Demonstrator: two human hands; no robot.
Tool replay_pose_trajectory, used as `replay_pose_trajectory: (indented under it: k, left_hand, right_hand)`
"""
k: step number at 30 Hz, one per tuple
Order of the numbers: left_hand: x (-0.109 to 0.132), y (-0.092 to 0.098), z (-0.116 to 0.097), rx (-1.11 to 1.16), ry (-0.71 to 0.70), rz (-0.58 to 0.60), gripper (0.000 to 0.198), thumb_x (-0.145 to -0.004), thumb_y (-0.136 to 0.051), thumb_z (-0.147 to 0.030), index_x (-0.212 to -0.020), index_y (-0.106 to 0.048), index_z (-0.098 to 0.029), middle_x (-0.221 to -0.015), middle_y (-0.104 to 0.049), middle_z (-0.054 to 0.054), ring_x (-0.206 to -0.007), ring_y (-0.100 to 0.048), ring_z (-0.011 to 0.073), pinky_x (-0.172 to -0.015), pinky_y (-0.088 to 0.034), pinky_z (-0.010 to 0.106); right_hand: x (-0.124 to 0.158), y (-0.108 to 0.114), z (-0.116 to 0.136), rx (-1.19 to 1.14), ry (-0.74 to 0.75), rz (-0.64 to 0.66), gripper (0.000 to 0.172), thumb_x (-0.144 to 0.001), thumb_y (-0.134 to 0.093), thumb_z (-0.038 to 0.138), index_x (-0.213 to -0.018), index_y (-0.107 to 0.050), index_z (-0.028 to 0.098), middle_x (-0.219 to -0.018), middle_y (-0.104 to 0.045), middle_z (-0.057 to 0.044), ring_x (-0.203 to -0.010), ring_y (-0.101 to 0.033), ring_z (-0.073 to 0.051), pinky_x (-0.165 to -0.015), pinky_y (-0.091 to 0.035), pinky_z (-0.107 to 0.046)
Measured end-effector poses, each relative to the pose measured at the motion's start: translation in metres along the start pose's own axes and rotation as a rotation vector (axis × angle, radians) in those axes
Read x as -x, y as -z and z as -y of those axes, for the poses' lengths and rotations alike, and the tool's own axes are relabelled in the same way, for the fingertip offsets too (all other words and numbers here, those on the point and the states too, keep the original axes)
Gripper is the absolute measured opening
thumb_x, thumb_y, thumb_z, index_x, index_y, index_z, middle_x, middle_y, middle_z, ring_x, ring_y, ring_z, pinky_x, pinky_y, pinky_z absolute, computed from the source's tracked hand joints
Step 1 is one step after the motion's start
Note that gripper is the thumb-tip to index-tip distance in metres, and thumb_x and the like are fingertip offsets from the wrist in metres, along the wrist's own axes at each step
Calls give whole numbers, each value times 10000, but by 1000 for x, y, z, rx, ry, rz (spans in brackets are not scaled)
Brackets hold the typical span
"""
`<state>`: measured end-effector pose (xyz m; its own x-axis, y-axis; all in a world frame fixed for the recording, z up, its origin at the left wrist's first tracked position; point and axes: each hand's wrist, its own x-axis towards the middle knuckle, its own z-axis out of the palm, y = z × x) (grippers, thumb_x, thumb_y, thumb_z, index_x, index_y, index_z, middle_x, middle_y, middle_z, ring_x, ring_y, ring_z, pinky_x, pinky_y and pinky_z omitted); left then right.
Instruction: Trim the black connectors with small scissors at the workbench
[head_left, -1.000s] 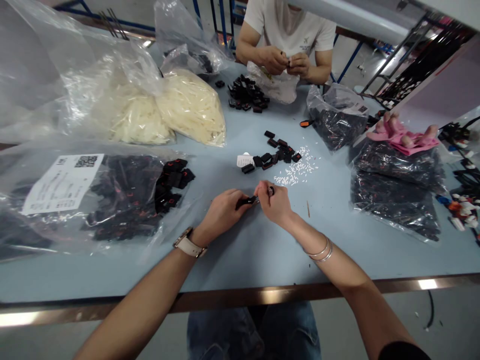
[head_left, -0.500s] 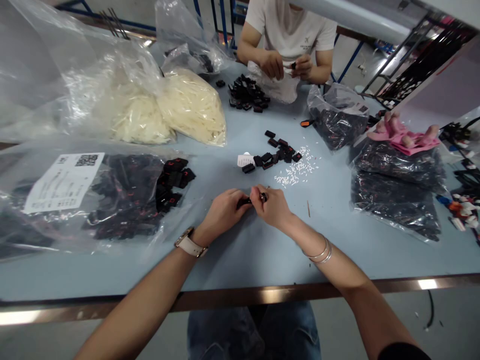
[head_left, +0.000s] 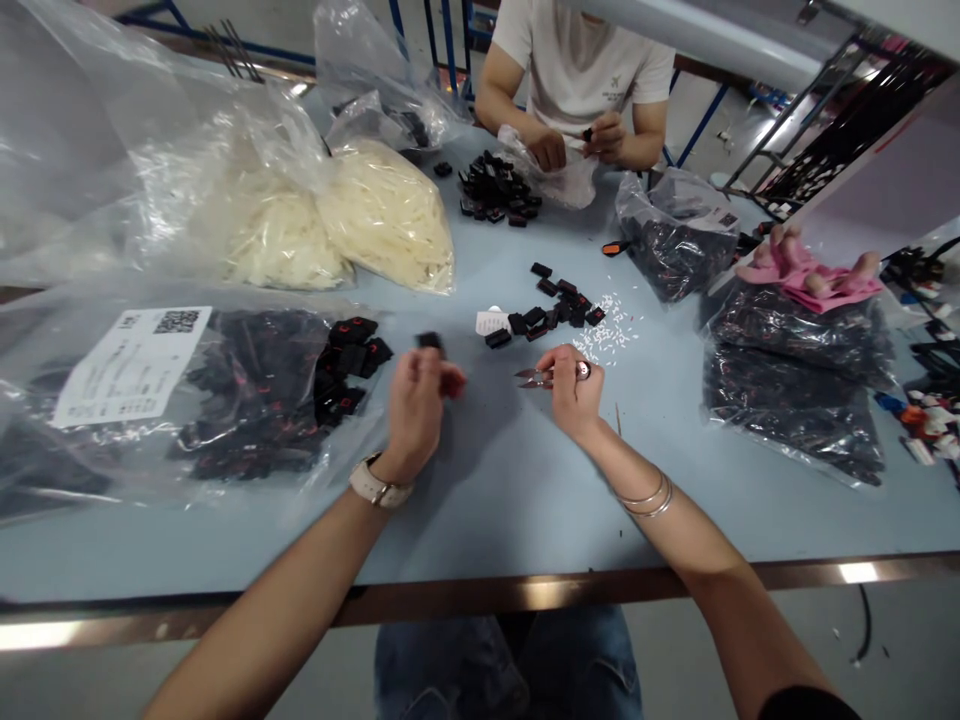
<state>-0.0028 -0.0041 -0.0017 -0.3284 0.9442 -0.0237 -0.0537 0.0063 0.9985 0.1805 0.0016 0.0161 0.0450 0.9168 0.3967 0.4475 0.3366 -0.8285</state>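
A small black plastic connector (head_left: pixel 430 342) sticks up from the fingertips of my left hand (head_left: pixel 417 400), which is closed on it and slightly blurred. My right hand (head_left: pixel 574 392) is wrapped around a pair of thread snips (head_left: pixel 534 378), whose pointed blades face left and stand a little apart. Just beyond my hands, several black connectors (head_left: pixel 556 308) lie in a loose cluster. Small white plastic bits (head_left: pixel 611 325) are scattered to the right of that cluster, and a small white label (head_left: pixel 491 321) lies at its left end.
On the left lies a clear bag of black connectors (head_left: pixel 255 390), some spilling from its mouth. Behind it are bags of cream-coloured pieces (head_left: pixel 390 215). Dark bagged parts (head_left: pixel 795 390) with a pink glove (head_left: pixel 814 270) on top sit right. Across the table, a co-worker (head_left: pixel 592 80) handles a plastic bag.
My hands have moved apart from each other. The left has gone left with the black connector, the right has shifted right with the snips, whose blades now show.
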Motion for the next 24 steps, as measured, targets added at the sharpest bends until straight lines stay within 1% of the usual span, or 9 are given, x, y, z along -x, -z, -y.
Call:
replay_pose_trajectory:
  k: [3,5,7,9,12,15,18,20,24]
  left_hand:
    - [-11,5,-10,399,84,-336,402,-950,-250,-572,-833,-422,-229,-633,-596,-25,-519,-533,110,-558,-430,240]
    - [-13,6,-16,476,140,-368,382,-977,-201,-537,-968,-432,-233,-681,-640,-21,-525,-547,105,-585,-447,243]
    - [-12,5,-17,450,179,-287,331,-975,-273,-511,-1049,-428,-227,-693,-657,-16,-510,-539,102,-572,-440,239]
    - [-8,2,-13,346,184,-145,313,-921,-443,-479,-1078,-444,-208,-683,-651,-12,-509,-533,99,-548,-424,228]
    - [-2,0,-1,40,123,121,425,-799,-614,-426,-1118,-482,-177,-704,-648,-3,-561,-561,117,-556,-436,234]
    - [1,2,7,-409,-95,376,326,-806,-580,-388,-1060,-553,-186,-734,-646,3,-623,-584,147,-607,-464,268]
    - [4,4,9,-786,-388,581,171,-834,-542,-295,-942,-622,-189,-832,-658,51,-731,-607,182,-692,-478,304]
    - [6,4,8,-905,-497,641,153,-855,-527,-260,-921,-639,-179,-898,-657,84,-789,-614,202,-729,-482,319]
    - [6,3,7,-980,-523,654,160,-885,-513,-245,-955,-635,-167,-882,-648,78,-768,-610,197,-709,-480,310]
  right_hand:
    - [-1,0,0,12,1,11,516,-970,-253,491,-714,-587,193,-573,-544,-1,-508,-512,-101,-514,-417,-238]
    - [-1,0,1,21,6,16,516,-971,-254,492,-713,-587,194,-569,-543,0,-504,-509,-101,-517,-415,-240]
    - [-1,1,2,43,12,27,507,-974,-257,479,-706,-583,198,-555,-535,2,-499,-503,-105,-525,-414,-246]
    - [-2,2,5,99,28,47,489,-973,-274,455,-669,-563,205,-558,-540,-7,-527,-512,-116,-561,-422,-257]
    - [-6,3,7,245,71,77,461,-958,-323,421,-594,-512,211,-606,-566,-37,-599,-528,-140,-618,-425,-282]
    - [-10,3,6,344,103,114,406,-947,-345,363,-623,-531,204,-762,-621,-81,-683,-558,-165,-677,-441,-308]
    - [-13,2,4,359,141,181,310,-945,-335,271,-809,-603,193,-960,-647,-110,-883,-591,-197,-811,-459,-333]
    - [-15,3,4,400,125,257,292,-943,-329,227,-967,-617,183,-1031,-646,-113,-952,-587,-208,-826,-459,-333]
    - [-21,1,5,594,50,454,306,-926,-380,184,-1105,-627,185,-1097,-629,-107,-897,-604,-205,-746,-455,-308]
